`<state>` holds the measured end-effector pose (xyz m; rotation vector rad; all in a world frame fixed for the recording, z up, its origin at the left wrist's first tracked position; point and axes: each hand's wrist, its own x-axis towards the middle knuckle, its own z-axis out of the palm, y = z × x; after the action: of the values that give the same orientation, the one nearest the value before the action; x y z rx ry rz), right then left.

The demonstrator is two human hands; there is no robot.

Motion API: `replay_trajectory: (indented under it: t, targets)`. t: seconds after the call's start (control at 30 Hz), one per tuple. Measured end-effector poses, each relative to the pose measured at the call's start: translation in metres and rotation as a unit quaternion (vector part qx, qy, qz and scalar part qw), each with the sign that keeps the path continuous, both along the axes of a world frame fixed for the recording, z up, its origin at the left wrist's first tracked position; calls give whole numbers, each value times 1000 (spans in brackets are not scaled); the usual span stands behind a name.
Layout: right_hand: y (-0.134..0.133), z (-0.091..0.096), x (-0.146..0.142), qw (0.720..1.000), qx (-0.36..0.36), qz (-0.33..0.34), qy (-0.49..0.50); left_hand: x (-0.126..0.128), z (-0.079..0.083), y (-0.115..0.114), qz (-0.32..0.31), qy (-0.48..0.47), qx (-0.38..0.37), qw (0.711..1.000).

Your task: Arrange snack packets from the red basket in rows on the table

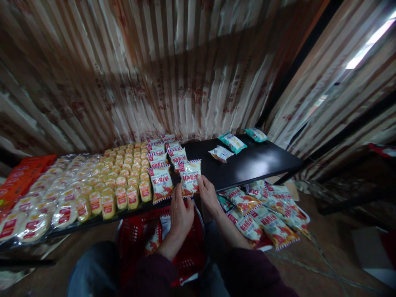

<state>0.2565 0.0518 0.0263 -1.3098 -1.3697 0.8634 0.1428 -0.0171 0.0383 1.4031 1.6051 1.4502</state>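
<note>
A white, red and orange snack bag (189,178) is held between my two hands at the front edge of the black shelf (247,169). My left hand (182,210) presses its fingertips to the bag's lower left side. On the bag's right side, my right hand (208,192) grips with thumb and fingers. Left of it stands a matching snack bag (161,182), leading a row of the same bags that runs back. Another snack bag (177,156) stands right behind the held one, partly hidden by it.
Rows of yellow packaged cakes (108,204), clear-wrapped round packs (35,225) and orange packs (21,173) fill the shelf's left. Green bags (232,142) lie at the back right. Below are a red basket (188,264) between my knees and a heap of snack bags (266,218). A curtain (192,70) hangs behind.
</note>
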Motion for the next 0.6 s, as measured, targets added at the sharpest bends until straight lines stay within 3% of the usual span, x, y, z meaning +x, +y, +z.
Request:
replay_trajectory:
  t: [0.27,0.6]
  targets:
    - [21,-7,0,1000,0,-7,-21,4,-5,10,-13,26,20,999]
    - [37,-9,-4,995,40,-21,-85,4,-9,19,-36,124,37,991]
